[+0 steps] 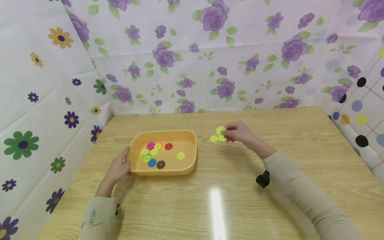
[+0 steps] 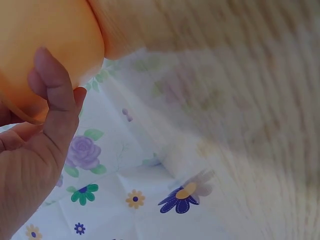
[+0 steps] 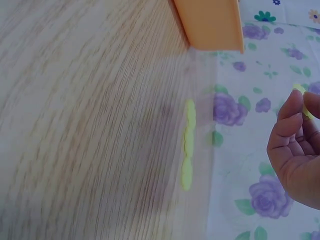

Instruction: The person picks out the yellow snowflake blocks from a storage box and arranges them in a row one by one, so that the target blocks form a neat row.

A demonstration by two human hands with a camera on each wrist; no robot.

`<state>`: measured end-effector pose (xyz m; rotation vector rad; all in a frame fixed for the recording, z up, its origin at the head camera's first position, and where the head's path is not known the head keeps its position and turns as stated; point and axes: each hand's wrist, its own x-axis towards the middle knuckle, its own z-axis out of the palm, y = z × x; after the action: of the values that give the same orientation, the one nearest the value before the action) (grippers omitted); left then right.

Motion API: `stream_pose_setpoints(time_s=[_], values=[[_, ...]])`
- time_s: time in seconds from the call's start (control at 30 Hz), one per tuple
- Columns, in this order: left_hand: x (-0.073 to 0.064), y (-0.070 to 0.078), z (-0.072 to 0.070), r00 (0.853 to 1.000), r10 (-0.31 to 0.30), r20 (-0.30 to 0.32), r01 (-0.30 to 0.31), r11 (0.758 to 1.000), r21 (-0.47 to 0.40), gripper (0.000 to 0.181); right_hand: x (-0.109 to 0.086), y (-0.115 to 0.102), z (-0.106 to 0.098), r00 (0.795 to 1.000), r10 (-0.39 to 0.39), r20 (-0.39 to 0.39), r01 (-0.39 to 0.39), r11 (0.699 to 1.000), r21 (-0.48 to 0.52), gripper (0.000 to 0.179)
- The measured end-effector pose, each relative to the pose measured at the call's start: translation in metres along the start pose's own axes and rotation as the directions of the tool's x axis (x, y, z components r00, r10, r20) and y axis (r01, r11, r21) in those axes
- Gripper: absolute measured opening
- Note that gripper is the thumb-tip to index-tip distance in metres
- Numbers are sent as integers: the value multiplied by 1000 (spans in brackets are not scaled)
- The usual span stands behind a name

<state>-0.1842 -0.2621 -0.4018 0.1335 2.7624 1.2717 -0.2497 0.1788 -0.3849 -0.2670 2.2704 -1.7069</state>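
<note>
Right hand — thumb and fingers pinching a yellow notched disc, raised above the surface to the right of the orange tray. Row of yellow discs on the surface near this hand; exact count unclear. Left hand grips the tray's left end, at the rim. In the tray: mixed discs mostly clustered left — pink, blue, dark brown; red disc near the middle, lone yellow one towards the right. Floral cloth behind.
</note>
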Motion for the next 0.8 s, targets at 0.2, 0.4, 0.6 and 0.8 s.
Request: stream_pose_setpoints(time_s=[0.2,0.4,0.6,0.8], values=[[-1,0,0,1000,9,1,-9,1000,-4,58,-1,5,-12,1000,18,-11,-18,1000,14,17],[0,1,0,1000,-1,4,1,1000,-12,57,-2,12,-21,999,33,-21,-33,999,-23,22],[1,-1,0,1000,-5,6,5,1000,-18,58,-2,22,-30,996,75,-43,-77,996,-35,28],[1,-2,0,1000,-6,2,6,1000,-24,58,0,34,-41,991,115,-69,-117,993,-26,30]])
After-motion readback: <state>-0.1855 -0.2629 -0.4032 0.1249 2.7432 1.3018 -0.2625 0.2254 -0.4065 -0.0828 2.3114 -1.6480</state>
